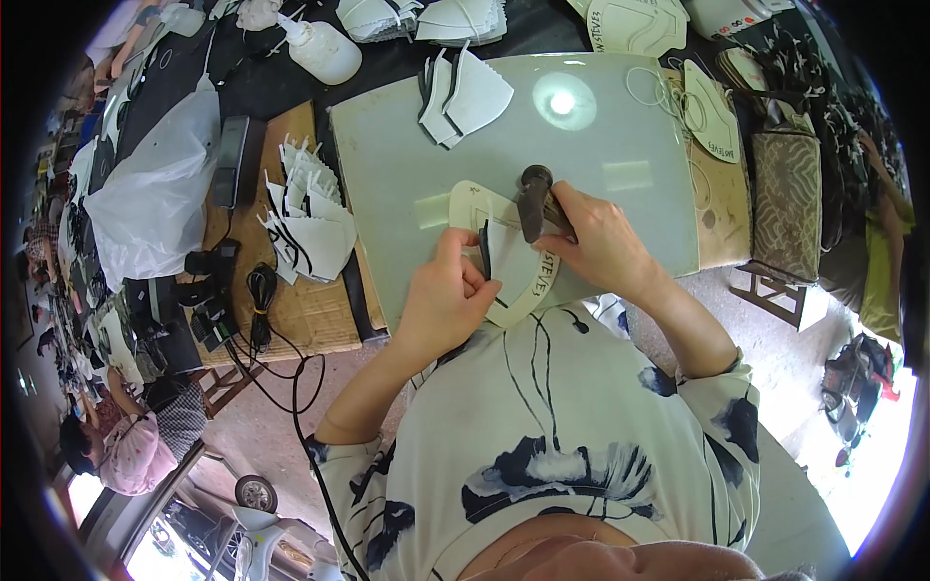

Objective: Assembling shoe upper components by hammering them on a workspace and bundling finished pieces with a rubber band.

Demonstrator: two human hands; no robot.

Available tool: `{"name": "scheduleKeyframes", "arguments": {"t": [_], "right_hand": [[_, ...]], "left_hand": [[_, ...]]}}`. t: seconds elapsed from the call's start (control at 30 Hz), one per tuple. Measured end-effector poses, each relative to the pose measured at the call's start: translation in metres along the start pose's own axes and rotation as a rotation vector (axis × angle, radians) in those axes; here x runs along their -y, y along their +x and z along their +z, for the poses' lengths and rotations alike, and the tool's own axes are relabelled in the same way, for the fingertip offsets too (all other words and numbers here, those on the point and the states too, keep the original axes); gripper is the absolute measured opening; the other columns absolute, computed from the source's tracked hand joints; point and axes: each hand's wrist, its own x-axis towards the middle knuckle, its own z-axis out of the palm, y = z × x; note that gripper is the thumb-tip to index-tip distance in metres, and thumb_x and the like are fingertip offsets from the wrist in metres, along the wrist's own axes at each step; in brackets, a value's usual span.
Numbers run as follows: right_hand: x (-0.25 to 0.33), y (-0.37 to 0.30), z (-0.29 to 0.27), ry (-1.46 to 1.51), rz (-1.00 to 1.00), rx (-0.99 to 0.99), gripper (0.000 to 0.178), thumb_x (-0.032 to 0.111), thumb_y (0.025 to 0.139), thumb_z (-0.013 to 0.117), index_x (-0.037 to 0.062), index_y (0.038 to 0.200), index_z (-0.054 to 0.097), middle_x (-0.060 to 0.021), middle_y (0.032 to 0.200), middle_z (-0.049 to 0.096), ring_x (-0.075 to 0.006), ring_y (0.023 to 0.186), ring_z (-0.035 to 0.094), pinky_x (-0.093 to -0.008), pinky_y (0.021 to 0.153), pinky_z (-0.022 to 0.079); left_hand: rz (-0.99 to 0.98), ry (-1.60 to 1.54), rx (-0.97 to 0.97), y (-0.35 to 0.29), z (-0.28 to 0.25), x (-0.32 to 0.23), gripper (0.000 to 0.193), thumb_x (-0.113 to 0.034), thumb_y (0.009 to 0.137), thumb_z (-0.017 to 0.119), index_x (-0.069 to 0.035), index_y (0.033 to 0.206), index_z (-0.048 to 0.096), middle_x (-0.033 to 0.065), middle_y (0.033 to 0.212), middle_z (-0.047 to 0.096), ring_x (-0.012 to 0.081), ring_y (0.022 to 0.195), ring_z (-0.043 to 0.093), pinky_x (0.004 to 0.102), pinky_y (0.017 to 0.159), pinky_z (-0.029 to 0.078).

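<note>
The left hand [441, 295] is pinched on a thin white cut piece [504, 257]; the right hand [601, 242] is clenched around a dark tool [533, 198]. The piece looks light and floppy, best held at its edge.

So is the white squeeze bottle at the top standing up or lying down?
Lying down: the white squeeze bottle rests on its side on the dark tabletop, nozzle pointing up-left.

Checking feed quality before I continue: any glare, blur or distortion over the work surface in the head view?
Head view: a round lamp glare sits on the pale glossy work board, clear of both hands; fisheye bends the board's edges; centre sharp, rim dark and softer; bright daylight blows out the lower right corner.
</note>
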Motion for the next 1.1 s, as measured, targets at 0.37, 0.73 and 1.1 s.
{"name": "scheduleKeyframes", "arguments": {"t": [0.37, 0.73, 1.1], "right_hand": [[0.0, 0.002, -0.001, -0.001, -0.003, 0.039, 0.042, 0.017, 0.076, 0.076, 0.0011, 0.101, 0.045, -0.0165, 0.073, 0.061, -0.0395, 0.074, 0.06, -0.0435, 0.063, 0.046], [-0.004, 0.003, -0.014, 0.165, 0.061, 0.003, 0.03, 0.013, 0.081, 0.071, -0.0012, 0.096, 0.05, -0.0129, 0.067, 0.057, -0.0302, 0.061, 0.056, -0.0368, 0.058, 0.044], [0.016, 0.014, -0.033, -0.187, -0.233, 0.023, 0.019, 0.015, 0.09, 0.06, 0.0, 0.099, 0.055, -0.0153, 0.076, 0.061, -0.0331, 0.063, 0.062, -0.0395, 0.054, 0.048]], "left_hand": [[0.837, 0.871, -0.152, -0.003, 0.015, 0.036, 0.051, -0.01, 0.077, 0.063, -0.007, 0.127, 0.054, 0.0105, 0.131, 0.053, 0.0289, 0.128, 0.045, 0.0449, 0.101, 0.043], [0.888, 0.875, -0.173, 0.015, 0.015, 0.015, 0.038, -0.009, 0.078, 0.058, -0.006, 0.115, 0.061, 0.0073, 0.122, 0.056, 0.0278, 0.12, 0.052, 0.0448, 0.104, 0.042], [0.961, 0.764, -0.161, 0.036, -0.017, 0.019, 0.032, -0.009, 0.078, 0.06, -0.005, 0.109, 0.064, 0.0079, 0.114, 0.059, 0.0249, 0.115, 0.054, 0.043, 0.101, 0.043]]}}
